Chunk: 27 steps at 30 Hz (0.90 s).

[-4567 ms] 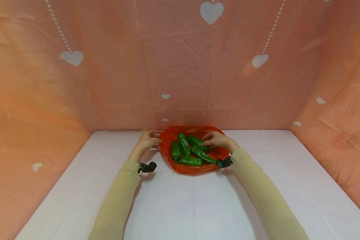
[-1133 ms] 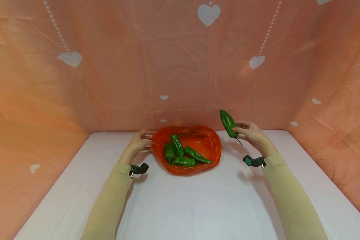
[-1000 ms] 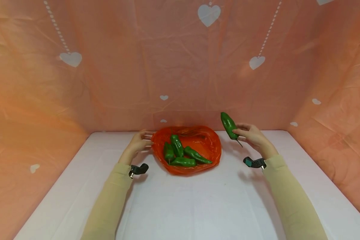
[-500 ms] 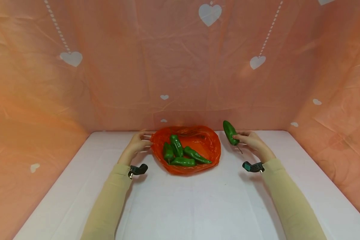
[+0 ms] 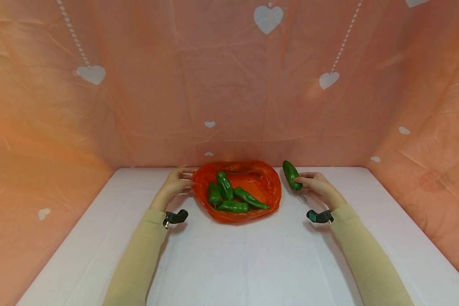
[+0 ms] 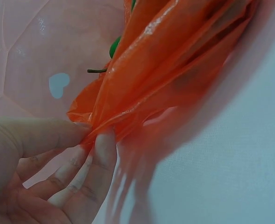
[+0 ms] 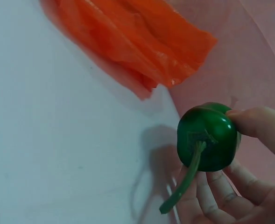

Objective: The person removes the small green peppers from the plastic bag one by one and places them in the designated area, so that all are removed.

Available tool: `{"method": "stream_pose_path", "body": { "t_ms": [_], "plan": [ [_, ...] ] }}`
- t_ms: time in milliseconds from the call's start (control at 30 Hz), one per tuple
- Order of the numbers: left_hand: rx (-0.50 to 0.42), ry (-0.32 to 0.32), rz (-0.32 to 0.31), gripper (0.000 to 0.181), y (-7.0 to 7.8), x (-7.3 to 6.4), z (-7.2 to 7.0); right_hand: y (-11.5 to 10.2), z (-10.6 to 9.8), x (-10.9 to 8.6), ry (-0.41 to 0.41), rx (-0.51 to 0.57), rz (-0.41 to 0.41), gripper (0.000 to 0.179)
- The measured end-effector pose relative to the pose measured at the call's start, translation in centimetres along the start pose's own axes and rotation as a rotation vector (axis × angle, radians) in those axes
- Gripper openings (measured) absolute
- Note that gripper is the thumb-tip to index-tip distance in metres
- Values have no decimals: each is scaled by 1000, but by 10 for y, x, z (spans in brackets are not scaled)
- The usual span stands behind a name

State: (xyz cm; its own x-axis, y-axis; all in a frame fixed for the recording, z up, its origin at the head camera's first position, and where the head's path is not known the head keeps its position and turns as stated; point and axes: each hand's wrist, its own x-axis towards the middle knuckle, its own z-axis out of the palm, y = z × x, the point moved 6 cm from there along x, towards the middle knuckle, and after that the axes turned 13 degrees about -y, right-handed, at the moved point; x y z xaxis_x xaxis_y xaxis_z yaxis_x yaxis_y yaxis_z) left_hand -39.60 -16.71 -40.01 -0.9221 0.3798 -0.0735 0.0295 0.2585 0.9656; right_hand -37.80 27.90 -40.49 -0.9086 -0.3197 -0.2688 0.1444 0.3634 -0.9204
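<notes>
While the fingers of the left hand pinch the gathered edge of a red-orange plastic bag, those of the right hand grip a green pepper, thumb on one side and the other fingers opposite. The gripped pepper is held outside the bag, just beyond its rim; its stem points toward the person, and its far end slants ahead and to the left of the right fingers. Whether it touches the tabletop cannot be told. The open-mouthed bag sits between the two sets of fingers; inside, toward the left fingers, lie four more green peppers. Behind each hand is a black wrist device. Ahead of both hangs an orange-pink sheet printed with white hearts.
</notes>
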Motion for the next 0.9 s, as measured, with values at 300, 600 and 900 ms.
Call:
{"method": "stream_pose_path", "body": {
  "t_ms": [300, 600, 900],
  "plan": [
    [-10, 3, -23, 65, -2, 2, 0, 4, 6, 1, 7, 51, 29, 58],
    [-35, -19, 32, 56, 5, -3, 1, 4, 7, 1, 10, 48, 40, 59],
    [-16, -5, 3, 50, 0, -2, 0, 1, 6, 1, 27, -45, 80, 55]
  ]
}}
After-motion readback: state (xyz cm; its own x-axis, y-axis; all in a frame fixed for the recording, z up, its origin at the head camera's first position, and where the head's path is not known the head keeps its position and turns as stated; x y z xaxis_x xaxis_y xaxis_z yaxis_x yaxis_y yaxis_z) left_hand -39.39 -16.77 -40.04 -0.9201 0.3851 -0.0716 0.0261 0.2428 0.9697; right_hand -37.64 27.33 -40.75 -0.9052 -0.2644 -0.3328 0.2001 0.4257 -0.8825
